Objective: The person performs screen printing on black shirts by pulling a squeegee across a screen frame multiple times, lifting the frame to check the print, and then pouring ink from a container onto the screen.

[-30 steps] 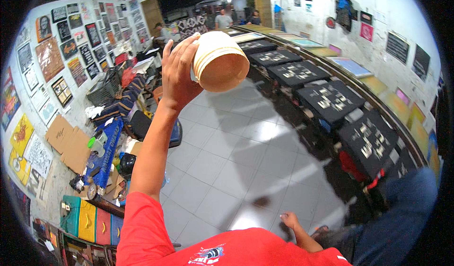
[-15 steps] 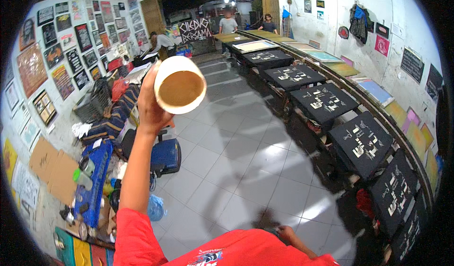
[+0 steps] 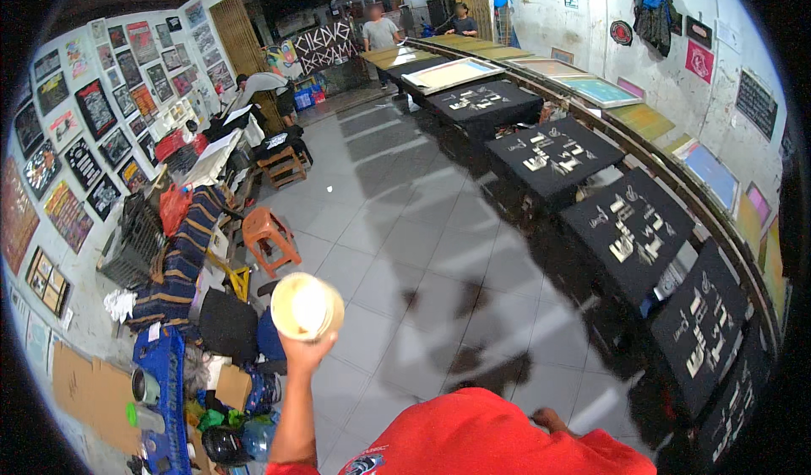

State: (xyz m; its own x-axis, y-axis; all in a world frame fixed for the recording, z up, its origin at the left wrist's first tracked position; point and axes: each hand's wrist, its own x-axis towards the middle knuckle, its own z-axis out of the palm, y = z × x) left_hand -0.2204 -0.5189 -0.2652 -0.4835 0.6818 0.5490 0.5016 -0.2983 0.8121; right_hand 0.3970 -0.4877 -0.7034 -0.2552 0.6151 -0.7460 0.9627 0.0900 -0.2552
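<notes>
My left hand is closed around a pale cream cup, held out low in front of me, over the left part of the floor. Bright glare fills the cup's mouth, so its contents cannot be made out. At the lower right, beside my red shirt, my right hand hangs low. It is small and partly hidden by the shirt, and its fingers do not show clearly.
A long row of black printed shirts on boards runs along the right. An orange stool and a blue bench stand on the left. Framed screens lie farther back. Several people, one in a grey shirt, are at the far end.
My left hand has lowered the cup toward me. Its brown inside showed before; now glare covers it. The view has turned right and forward, and my right hand has shifted slightly right.
</notes>
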